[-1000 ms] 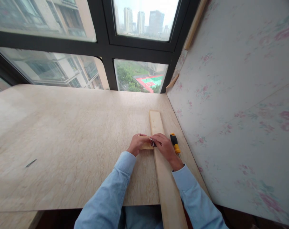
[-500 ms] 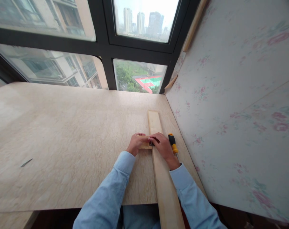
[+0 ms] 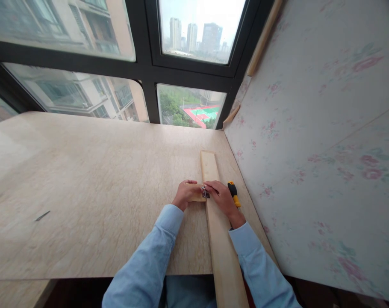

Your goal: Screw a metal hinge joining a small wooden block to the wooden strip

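Note:
A long pale wooden board [image 3: 225, 248] runs from the front edge toward the window, and a short wooden piece [image 3: 197, 198] butts against its left side. Over the joint lies a small metal hinge [image 3: 206, 193]. My left hand [image 3: 184, 193] is closed around the short piece, thumb near the hinge. Pinched together at the hinge's upper edge are the fingertips of my right hand [image 3: 220, 196], which rests across the board; what they hold is too small to make out. Just right of that hand lies a black and yellow screwdriver [image 3: 234, 194], its shaft partly hidden.
The marble-patterned tabletop [image 3: 111, 192] carries a thin pointed metal piece [image 3: 42, 215] far to the left. A flowered wall [image 3: 310, 149] closes off the right side. Dark window frames [image 3: 149, 72] stand along the back. The board's near end overhangs the front edge.
My right fingertips have shifted slightly up off the hinge, so more of it shows. The view has tilted a little. My left hand keeps its hold on the short wooden piece.

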